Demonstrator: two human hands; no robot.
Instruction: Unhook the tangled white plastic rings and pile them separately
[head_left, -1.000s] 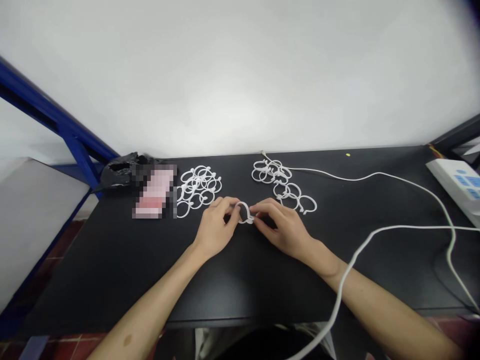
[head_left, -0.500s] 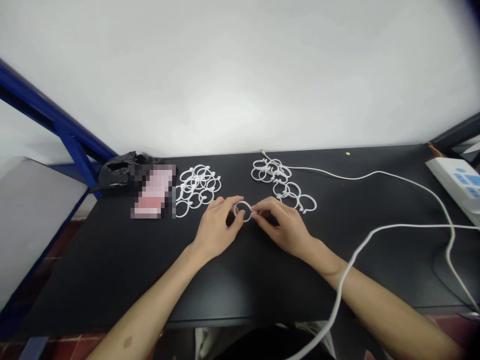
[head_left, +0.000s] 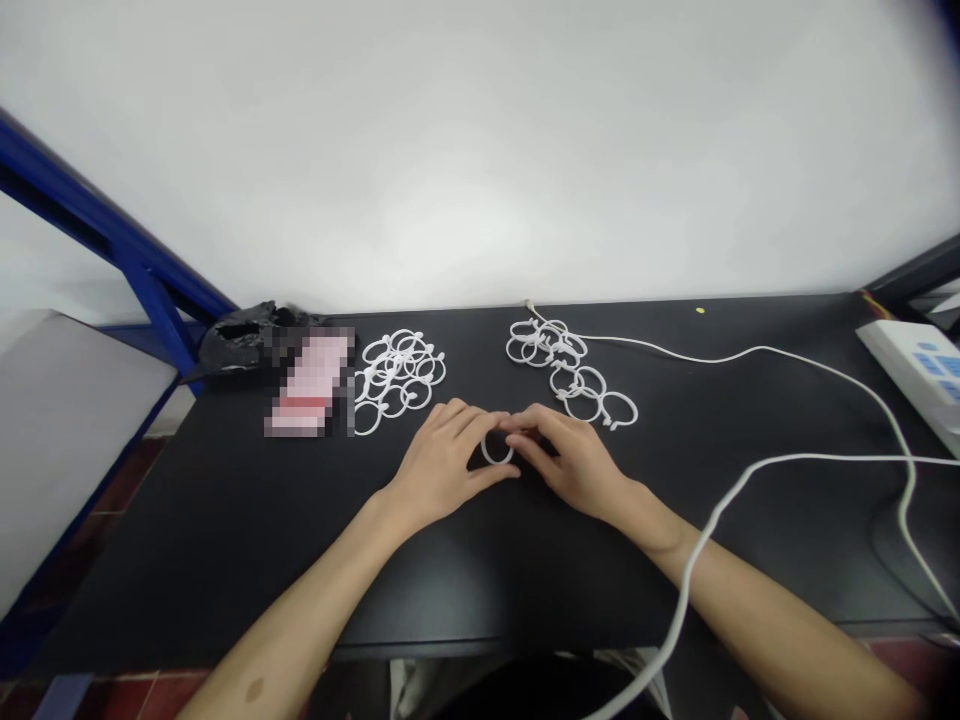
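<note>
Round white ring (head_left: 498, 461), smooth black table (head_left: 450, 580)

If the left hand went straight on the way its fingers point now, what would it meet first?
Most likely the fingertips of the right hand, just beyond those of the left hand, beside the white ring. Depth is unclear, so they may already touch.

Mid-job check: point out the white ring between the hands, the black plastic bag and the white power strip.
White ring (head_left: 498, 462): head view, on its lower arc.
Black plastic bag (head_left: 232, 352): head view, on its crumpled side.
White power strip (head_left: 916, 370): head view, on its top face.
</note>
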